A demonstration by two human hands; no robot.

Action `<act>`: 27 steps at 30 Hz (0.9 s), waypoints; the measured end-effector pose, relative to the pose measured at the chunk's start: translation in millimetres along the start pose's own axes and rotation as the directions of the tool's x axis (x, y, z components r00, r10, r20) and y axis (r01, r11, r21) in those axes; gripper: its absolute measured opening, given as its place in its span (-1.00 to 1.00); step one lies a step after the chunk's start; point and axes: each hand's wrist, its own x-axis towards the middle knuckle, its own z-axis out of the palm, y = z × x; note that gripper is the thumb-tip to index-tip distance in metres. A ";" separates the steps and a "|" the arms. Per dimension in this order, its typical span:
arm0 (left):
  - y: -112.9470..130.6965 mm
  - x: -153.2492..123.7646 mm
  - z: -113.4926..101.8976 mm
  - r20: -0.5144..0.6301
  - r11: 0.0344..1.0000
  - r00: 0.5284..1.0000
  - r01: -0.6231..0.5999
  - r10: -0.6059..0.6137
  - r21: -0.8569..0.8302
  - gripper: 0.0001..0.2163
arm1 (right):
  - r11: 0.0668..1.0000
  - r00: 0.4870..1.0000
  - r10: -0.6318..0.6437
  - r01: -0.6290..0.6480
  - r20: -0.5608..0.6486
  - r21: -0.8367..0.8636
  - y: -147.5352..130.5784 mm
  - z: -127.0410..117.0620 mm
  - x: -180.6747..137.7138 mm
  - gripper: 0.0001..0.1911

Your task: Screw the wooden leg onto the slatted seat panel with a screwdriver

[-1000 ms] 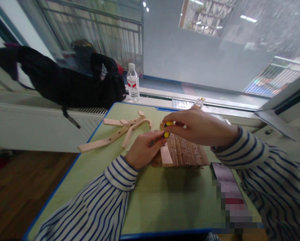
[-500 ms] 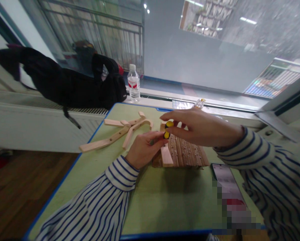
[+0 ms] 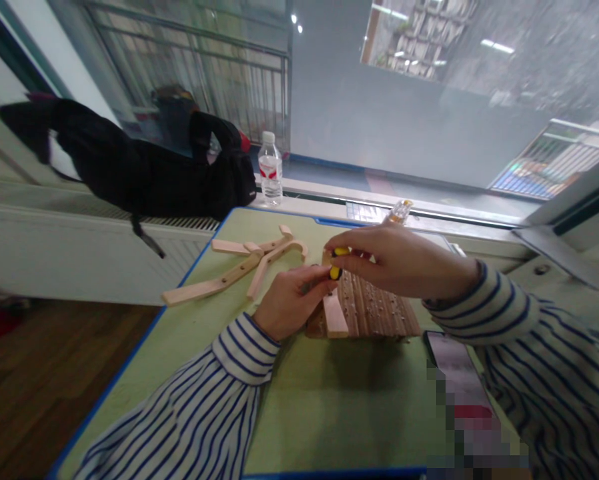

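Note:
Over a wooden strip (image 3: 335, 315) on a brown ridged wooden block (image 3: 374, 303), both my hands hold a small screwdriver (image 3: 335, 272) with a yellow-and-black handle. Its tip is hidden. My left hand (image 3: 288, 300) pinches the lower part of the handle with thumb and fingers, close against the strip. From the right, my right hand (image 3: 387, 259) has its thumb and fingers closed about the top of the handle. The block's ridged face carries many small shiny spots. Left of my hands lie several pale wooden pieces with drilled holes (image 3: 239, 268), some crossing one another.
The green table (image 3: 189, 360) has a blue edge. A phone (image 3: 452, 360) lies at the right, partly pixelated. By the window stand a water bottle (image 3: 270, 170) and a black bag (image 3: 179, 177); a clear object (image 3: 398, 212) lies behind my right hand.
My right hand's fingers have closed further round the handle's top, whose yellow end now points more sideways. My left hand keeps its pinch. The whole view has shifted slightly.

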 end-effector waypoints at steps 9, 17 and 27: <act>0.8 0.6 -0.6 0.033 1.000 0.999 -0.008 0.009 -0.016 -0.77 | 1.000 1.000 0.021 -0.021 -0.020 -0.010 0.6 1.0 0.2 -0.69; -0.4 -0.1 0.0 -0.026 1.000 1.000 -0.005 0.005 -0.008 -0.80 | 0.999 0.999 0.039 -0.039 0.004 -0.023 -0.8 0.3 0.1 -0.69; -4.9 -1.0 0.7 -0.030 1.000 0.999 -0.018 0.018 -0.001 -0.81 | 1.000 1.000 -0.006 0.006 -0.005 -0.019 -0.3 -0.3 -1.0 -0.70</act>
